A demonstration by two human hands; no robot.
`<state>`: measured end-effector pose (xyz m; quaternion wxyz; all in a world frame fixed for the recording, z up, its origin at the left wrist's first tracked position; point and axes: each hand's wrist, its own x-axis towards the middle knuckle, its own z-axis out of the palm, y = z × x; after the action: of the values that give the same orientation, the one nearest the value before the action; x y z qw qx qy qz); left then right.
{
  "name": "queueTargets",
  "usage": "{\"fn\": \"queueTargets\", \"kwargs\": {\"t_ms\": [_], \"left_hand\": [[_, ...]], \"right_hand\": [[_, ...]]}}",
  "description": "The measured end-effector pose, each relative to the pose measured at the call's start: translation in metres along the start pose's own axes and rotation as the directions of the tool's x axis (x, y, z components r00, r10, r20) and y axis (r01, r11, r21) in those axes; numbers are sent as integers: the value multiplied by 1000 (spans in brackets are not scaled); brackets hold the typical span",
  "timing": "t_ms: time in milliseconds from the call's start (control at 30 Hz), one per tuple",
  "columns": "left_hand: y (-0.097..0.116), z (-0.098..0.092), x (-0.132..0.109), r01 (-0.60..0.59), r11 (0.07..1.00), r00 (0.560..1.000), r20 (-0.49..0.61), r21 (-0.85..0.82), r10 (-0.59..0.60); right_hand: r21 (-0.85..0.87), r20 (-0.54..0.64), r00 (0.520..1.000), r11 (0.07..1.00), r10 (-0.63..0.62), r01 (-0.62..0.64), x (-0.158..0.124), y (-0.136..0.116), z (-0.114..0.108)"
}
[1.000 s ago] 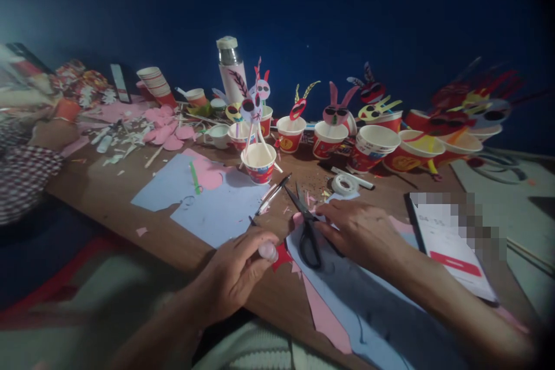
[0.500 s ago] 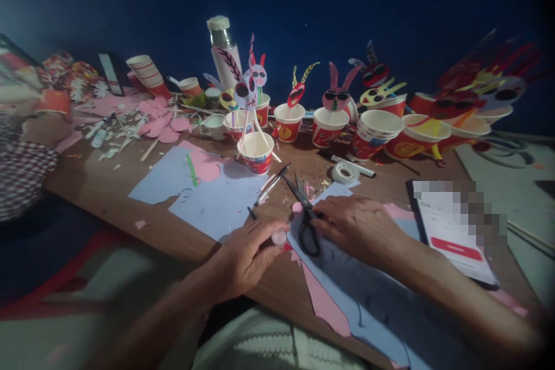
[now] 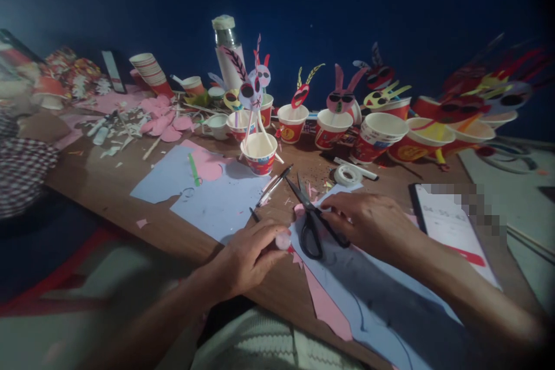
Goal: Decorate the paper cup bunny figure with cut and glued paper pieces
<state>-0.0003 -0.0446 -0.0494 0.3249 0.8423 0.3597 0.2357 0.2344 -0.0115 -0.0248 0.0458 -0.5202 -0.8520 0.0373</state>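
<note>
My left hand (image 3: pixel 248 255) rests at the near table edge, fingers closed round a small pale round-ended thing (image 3: pixel 282 240), perhaps a glue stick. My right hand (image 3: pixel 369 221) lies on a light blue paper sheet (image 3: pixel 368 295), fingertips touching the handles of black scissors (image 3: pixel 309 221) that lie with blades apart and pointing away. A small red paper scrap sits just under my left fingers. Pink paper (image 3: pixel 325 306) pokes out below the blue sheet.
A paper cup with a masked figure on sticks (image 3: pixel 259 152) stands mid-table; a row of similar decorated cups (image 3: pixel 376 133) runs along the back. Tape roll (image 3: pixel 347 174), pens (image 3: pixel 274 185), a thermos (image 3: pixel 228 52), a notepad (image 3: pixel 455 225). Another person's checked sleeve (image 3: pixel 21 167) at left.
My left hand slid right toward the scissors with the small round thing. My right hand's fingers shifted onto the scissor handles. The view drifted slightly.
</note>
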Motion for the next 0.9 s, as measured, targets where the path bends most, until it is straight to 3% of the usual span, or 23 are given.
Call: {"fn": "queueTargets", "kwargs": {"t_ms": [133,333,500,600,667,733,833,900], "left_hand": [[-9,7,-1,-32,999,998,-61,-35,30],[-11,9,-1,-33,998,998,-49,-54,30],[-11,10,-1,-40,997,998,-55,-61,37],[-10,9,-1,-43,997,997,-68,-64,39],[-8,7,-1,-46,998,998,-55,-49,43],[-7,5,0,-40,999,999,-27,-29,39],[-7,5,0,-38,999,999,-28,-2,38],[-9,7,0,-53,999,996,-64,5,54]], "right_hand": [[-3,45,999,1000,22,-22,1,3,2],[-2,218,974,998,65,-66,3,-2,9],[-84,198,974,992,113,-98,3,-2,11],[-146,115,985,983,126,-109,2,-3,12],[-121,37,998,992,45,-40,1,-5,12],[-51,-22,992,992,-121,119,-1,-11,13],[49,-35,928,927,-370,372,-5,-20,18],[69,-16,899,897,-437,437,-8,-23,24]]}}
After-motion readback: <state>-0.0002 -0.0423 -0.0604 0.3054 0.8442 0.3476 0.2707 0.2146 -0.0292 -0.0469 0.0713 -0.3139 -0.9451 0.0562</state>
